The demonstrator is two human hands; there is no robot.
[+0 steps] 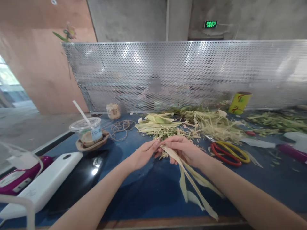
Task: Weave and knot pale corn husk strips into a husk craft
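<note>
My left hand (145, 154) and my right hand (183, 149) meet over the middle of the blue table, fingers pinched together. Between them they grip a bunch of pale corn husk strips (184, 171), whose long ends hang down toward the table's front edge. Both sets of fingertips close on the top end of the bunch, and part of it is hidden behind them. Just beyond my hands lie flat husk leaves (155, 123) and a heap of shredded husk (211, 123). Scissors with red and yellow handles (226, 154) rest right of my right hand.
A plastic cup with a straw (90, 132), a ball of twine (113, 111), a white power bank (45, 185), a black tablet-like slab (79, 180) and a purple power strip (19, 179) are at left. At right are a yellow roll (240, 103) and a purple-handled knife (291, 153). A perforated metal screen (153, 64) stands behind.
</note>
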